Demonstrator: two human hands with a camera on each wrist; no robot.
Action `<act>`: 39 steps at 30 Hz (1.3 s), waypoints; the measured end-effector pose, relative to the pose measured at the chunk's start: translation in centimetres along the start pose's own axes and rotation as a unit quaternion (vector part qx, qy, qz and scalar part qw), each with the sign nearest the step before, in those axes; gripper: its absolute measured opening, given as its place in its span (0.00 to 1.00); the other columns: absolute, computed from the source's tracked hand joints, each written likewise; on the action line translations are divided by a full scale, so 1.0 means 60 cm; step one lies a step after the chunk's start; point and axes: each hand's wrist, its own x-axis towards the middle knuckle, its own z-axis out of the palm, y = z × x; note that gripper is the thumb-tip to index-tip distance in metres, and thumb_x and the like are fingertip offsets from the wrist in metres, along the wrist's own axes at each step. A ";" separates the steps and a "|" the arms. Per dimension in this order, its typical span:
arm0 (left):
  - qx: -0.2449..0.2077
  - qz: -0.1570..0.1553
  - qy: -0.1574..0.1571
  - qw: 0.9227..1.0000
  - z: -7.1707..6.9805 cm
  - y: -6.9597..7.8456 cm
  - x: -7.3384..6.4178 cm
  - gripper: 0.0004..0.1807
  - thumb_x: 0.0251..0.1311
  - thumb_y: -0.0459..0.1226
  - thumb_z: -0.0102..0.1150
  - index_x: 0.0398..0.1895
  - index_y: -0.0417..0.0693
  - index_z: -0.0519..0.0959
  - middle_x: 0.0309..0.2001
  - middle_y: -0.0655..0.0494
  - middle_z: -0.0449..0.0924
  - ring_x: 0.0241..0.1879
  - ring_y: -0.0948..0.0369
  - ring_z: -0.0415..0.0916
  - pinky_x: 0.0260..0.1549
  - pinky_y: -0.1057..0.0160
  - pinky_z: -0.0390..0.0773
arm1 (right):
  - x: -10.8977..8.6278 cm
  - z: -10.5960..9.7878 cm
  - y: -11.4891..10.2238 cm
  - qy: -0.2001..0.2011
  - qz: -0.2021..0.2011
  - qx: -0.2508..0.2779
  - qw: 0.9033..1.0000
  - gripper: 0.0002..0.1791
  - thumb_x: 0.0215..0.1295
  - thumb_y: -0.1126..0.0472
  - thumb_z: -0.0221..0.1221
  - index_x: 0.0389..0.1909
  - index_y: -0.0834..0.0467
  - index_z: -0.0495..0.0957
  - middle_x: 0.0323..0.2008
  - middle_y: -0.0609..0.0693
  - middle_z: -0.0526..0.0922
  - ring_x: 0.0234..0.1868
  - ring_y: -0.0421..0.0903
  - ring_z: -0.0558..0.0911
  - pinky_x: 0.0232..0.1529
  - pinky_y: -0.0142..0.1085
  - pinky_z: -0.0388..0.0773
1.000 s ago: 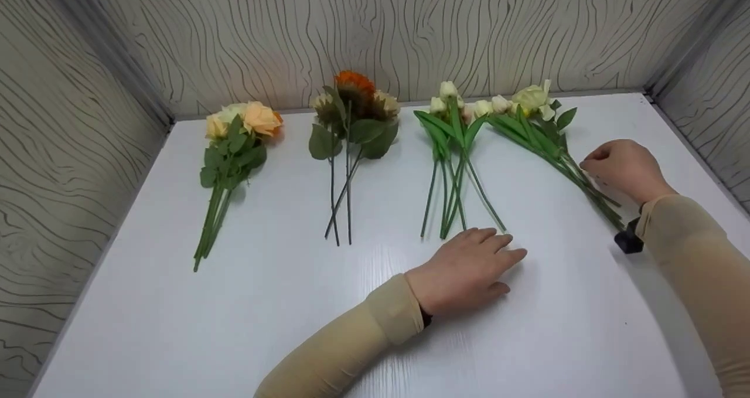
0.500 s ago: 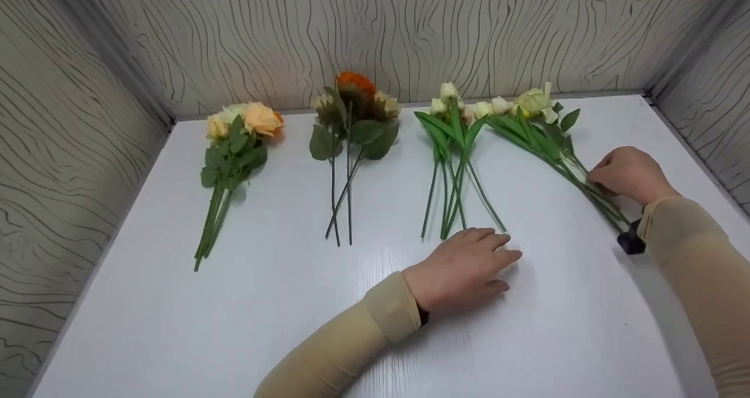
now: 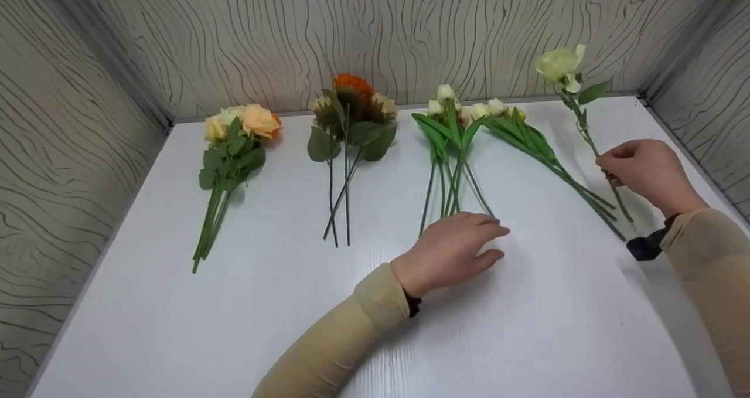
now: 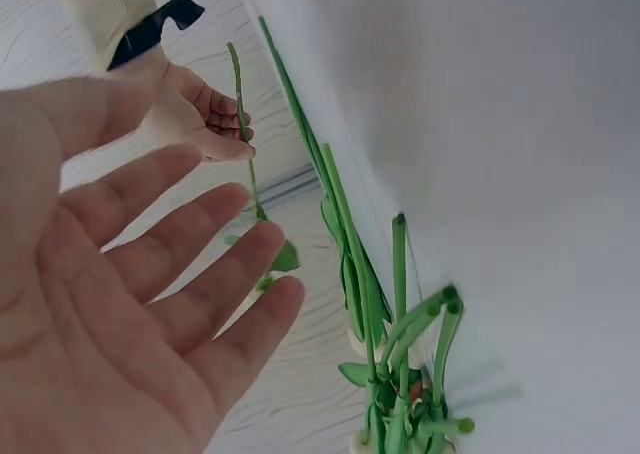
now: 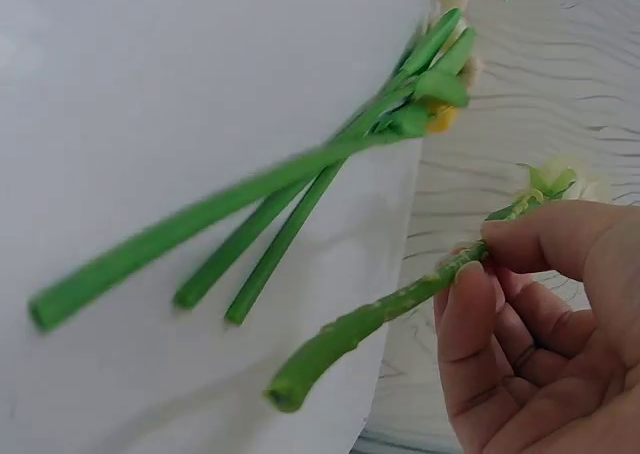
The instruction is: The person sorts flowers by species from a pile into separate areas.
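Observation:
My right hand [image 3: 650, 169] pinches the green stem of a pale green rose [image 3: 558, 65] between thumb and fingers, at the table's right side. In the right wrist view the stem [image 5: 370, 319] of that rose runs through the fingertips, its cut end free in the air. Left of it lie several tulips [image 3: 548, 152] with green stems. My left hand [image 3: 450, 248] hovers palm down, fingers spread and loosely straight, over the lower stem ends of a second bunch of white tulips [image 3: 448, 152]. Nothing is held in it, as the left wrist view shows the bare palm [image 4: 130, 304].
A bunch of peach and orange roses [image 3: 234, 146] lies at the far left of the white table [image 3: 281, 316]. Between it and the tulips lie a few sunflower-like blooms [image 3: 353, 111], one orange. A patterned wall [image 3: 381, 34] stands behind the flowers.
My right hand has pinched the pale green rose's stem and lifted it from the right-hand bunch, up and to the right. My left hand has shifted slightly left and away from me.

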 end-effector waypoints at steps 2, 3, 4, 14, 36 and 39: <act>-0.052 -0.031 0.030 0.998 -0.012 -0.012 -0.001 0.19 0.76 0.46 0.55 0.65 0.54 0.80 0.61 0.62 0.80 0.61 0.65 0.75 0.61 0.70 0.71 | -0.005 0.014 -0.026 0.003 -0.013 0.033 0.999 0.31 0.74 0.40 0.56 0.55 0.65 0.80 0.39 0.52 0.85 0.38 0.47 0.84 0.38 0.36 0.78; -0.084 -0.047 0.048 0.994 -0.018 -0.019 -0.002 0.18 0.77 0.45 0.55 0.64 0.54 0.80 0.60 0.62 0.81 0.60 0.66 0.76 0.59 0.69 0.72 | -0.008 0.024 -0.041 0.006 -0.020 0.047 0.999 0.31 0.73 0.39 0.56 0.56 0.64 0.79 0.41 0.53 0.85 0.38 0.46 0.84 0.38 0.35 0.79; -0.119 -0.062 0.069 0.989 -0.025 -0.026 -0.003 0.17 0.77 0.44 0.55 0.63 0.53 0.81 0.59 0.61 0.82 0.59 0.67 0.76 0.58 0.69 0.74 | -0.011 0.035 -0.057 0.008 -0.030 0.061 0.998 0.31 0.73 0.39 0.57 0.56 0.64 0.80 0.42 0.53 0.85 0.38 0.46 0.84 0.38 0.35 0.80; -0.414 -0.182 0.240 0.859 -0.083 -0.097 -0.023 0.22 0.72 0.45 0.62 0.65 0.50 0.78 0.51 0.64 0.82 0.51 0.68 0.77 0.54 0.65 0.77 | -0.066 0.176 -0.234 -0.015 -0.146 0.192 0.970 0.21 0.72 0.45 0.63 0.50 0.59 0.83 0.41 0.55 0.85 0.37 0.50 0.83 0.36 0.35 0.82; -0.474 -0.191 0.324 0.796 -0.099 -0.113 -0.030 0.13 0.72 0.41 0.62 0.54 0.46 0.82 0.41 0.55 0.84 0.41 0.59 0.83 0.44 0.60 0.83 | -0.087 0.267 -0.296 -0.111 -0.171 0.310 0.929 0.16 0.69 0.52 0.68 0.48 0.60 0.83 0.42 0.57 0.86 0.40 0.54 0.87 0.43 0.44 0.86; -0.492 -0.186 0.328 0.785 -0.100 -0.114 -0.031 0.15 0.72 0.40 0.63 0.56 0.45 0.82 0.42 0.54 0.84 0.42 0.55 0.84 0.45 0.60 0.84 | -0.086 0.271 -0.295 -0.150 -0.161 0.316 0.923 0.16 0.68 0.53 0.69 0.48 0.59 0.83 0.43 0.60 0.86 0.42 0.55 0.87 0.46 0.46 0.86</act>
